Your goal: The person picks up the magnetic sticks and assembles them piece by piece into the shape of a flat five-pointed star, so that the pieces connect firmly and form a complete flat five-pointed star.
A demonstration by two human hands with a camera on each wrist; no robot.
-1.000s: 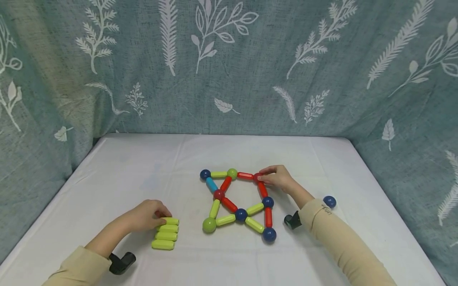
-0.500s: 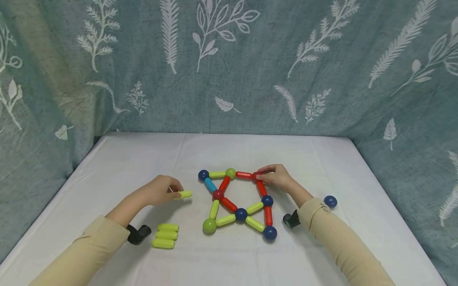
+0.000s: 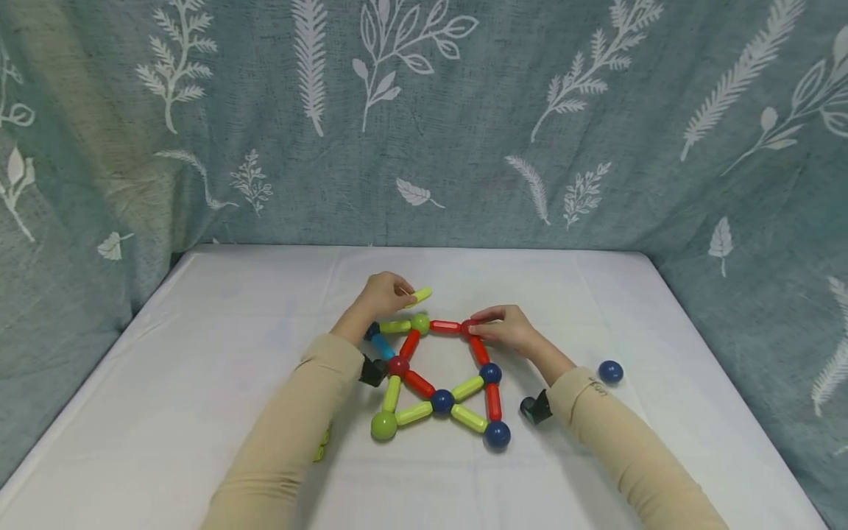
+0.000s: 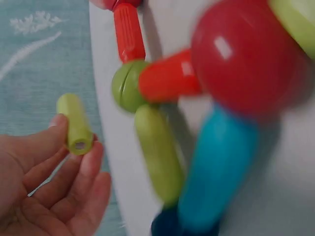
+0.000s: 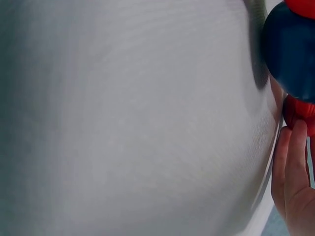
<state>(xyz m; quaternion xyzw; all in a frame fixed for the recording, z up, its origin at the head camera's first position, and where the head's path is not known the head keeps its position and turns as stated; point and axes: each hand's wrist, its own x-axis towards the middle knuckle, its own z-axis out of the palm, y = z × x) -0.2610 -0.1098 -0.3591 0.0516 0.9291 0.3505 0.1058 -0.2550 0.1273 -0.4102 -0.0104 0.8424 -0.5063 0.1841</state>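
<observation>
Between thumb and fingers my left hand (image 3: 384, 294) pinches a lime-green magnetic rod (image 4: 76, 123), its metal end showing in the left wrist view. The rod is just beyond the green ball (image 3: 420, 323) on the far side of a flat frame of magnetic balls and rods. My right hand (image 3: 509, 329) holds the red ball (image 3: 467, 329) at the frame's far right corner, fingers around its side. Red rods (image 3: 445, 327) join that ball to its neighbours. A blue rod (image 3: 382, 346) and a dark blue ball at the far left are partly covered by my left wrist.
A loose blue ball (image 3: 610, 372) lies right of the frame, near my right sleeve. Spare lime rods (image 3: 322, 445) are mostly hidden behind my left sleeve. A white cloth covers the table (image 3: 252, 309), with a patterned curtain (image 3: 424, 147) behind.
My left hand has lifted a lime rod from the row at left and carried it right and away to beyond the green ball. My right hand stays on the red ball; the frame's far side shifted slightly left.
</observation>
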